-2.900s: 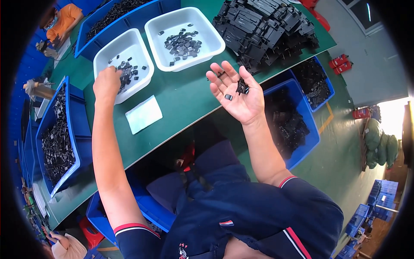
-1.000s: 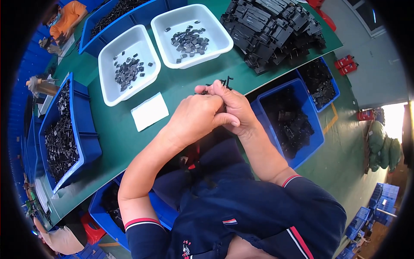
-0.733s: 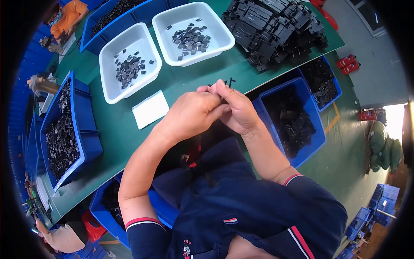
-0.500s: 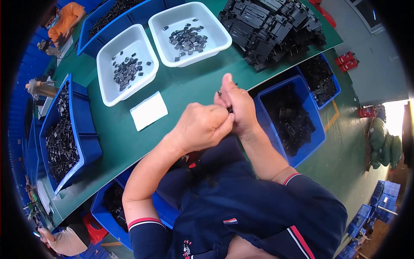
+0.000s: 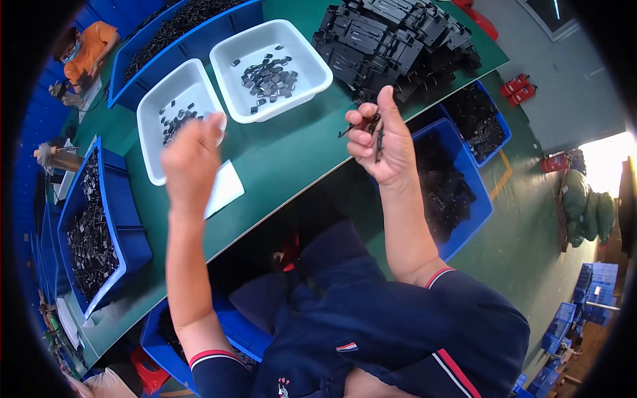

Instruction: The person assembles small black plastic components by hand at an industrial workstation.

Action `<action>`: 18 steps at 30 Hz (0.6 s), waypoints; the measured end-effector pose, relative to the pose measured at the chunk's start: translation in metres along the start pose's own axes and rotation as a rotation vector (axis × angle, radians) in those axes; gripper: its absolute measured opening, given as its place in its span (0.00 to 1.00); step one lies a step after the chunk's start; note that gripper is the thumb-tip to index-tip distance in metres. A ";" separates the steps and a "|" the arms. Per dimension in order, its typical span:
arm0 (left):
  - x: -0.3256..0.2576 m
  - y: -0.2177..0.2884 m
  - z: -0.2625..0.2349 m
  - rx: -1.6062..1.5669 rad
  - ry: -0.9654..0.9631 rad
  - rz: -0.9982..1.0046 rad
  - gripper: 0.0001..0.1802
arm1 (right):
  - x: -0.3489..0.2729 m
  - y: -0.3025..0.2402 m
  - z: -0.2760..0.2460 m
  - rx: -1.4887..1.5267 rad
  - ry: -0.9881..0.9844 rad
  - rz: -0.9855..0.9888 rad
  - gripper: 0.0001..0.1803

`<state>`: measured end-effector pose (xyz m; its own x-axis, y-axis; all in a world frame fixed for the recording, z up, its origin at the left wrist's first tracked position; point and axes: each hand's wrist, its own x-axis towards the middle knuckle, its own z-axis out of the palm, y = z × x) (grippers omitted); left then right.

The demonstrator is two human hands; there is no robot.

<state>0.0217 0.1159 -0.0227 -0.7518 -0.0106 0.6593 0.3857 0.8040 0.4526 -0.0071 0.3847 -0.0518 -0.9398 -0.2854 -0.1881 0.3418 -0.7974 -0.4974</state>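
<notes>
Right grip (image 5: 390,149): half-curled, thumb raised, holding thin black parts (image 5: 379,146) in the palm
Left grip (image 5: 192,156): bunched, blurred; cannot tell if it holds anything
White tub (image 5: 152,147): past the left grip, black pieces (image 5: 174,124) inside
White sheet (image 5: 227,190): beside the left grip, on the tabletop (image 5: 279,159)

Your left hand (image 5: 191,158), blurred, curls near the left-hand white tub (image 5: 189,86); your right hand (image 5: 390,144), well right of it, is cupped, thumb raised.

Red fire extinguishers (image 5: 515,84) are standing right of green table (image 5: 282,149) | green sacks (image 5: 576,199) are resting farther right | orange-clad person (image 5: 91,53) is occupying table's far left
</notes>
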 end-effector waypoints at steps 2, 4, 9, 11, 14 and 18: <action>0.019 -0.029 -0.015 0.161 -0.043 -0.224 0.22 | 0.001 0.010 -0.008 0.016 0.019 0.144 0.26; 0.032 -0.050 -0.027 0.273 -0.090 -0.389 0.25 | 0.005 0.016 -0.011 0.027 0.022 0.188 0.28; 0.036 -0.095 -0.026 0.668 -0.396 -0.485 0.22 | 0.002 0.017 -0.016 0.072 -0.205 0.246 0.34; 0.029 -0.117 -0.029 0.705 -0.444 -0.454 0.20 | -0.002 0.019 -0.008 0.035 -0.205 0.246 0.35; 0.025 -0.121 -0.031 0.727 -0.479 -0.499 0.20 | -0.006 0.024 -0.006 -0.048 -0.112 0.252 0.32; 0.030 -0.079 -0.025 0.701 -0.459 -0.519 0.21 | -0.004 0.030 -0.016 0.003 -0.111 0.279 0.24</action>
<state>-0.0174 0.0374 -0.0237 -0.9299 -0.3492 0.1155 -0.3440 0.9368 0.0634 0.0069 0.3709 -0.0793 -0.8048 -0.5500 -0.2231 0.5869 -0.6818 -0.4367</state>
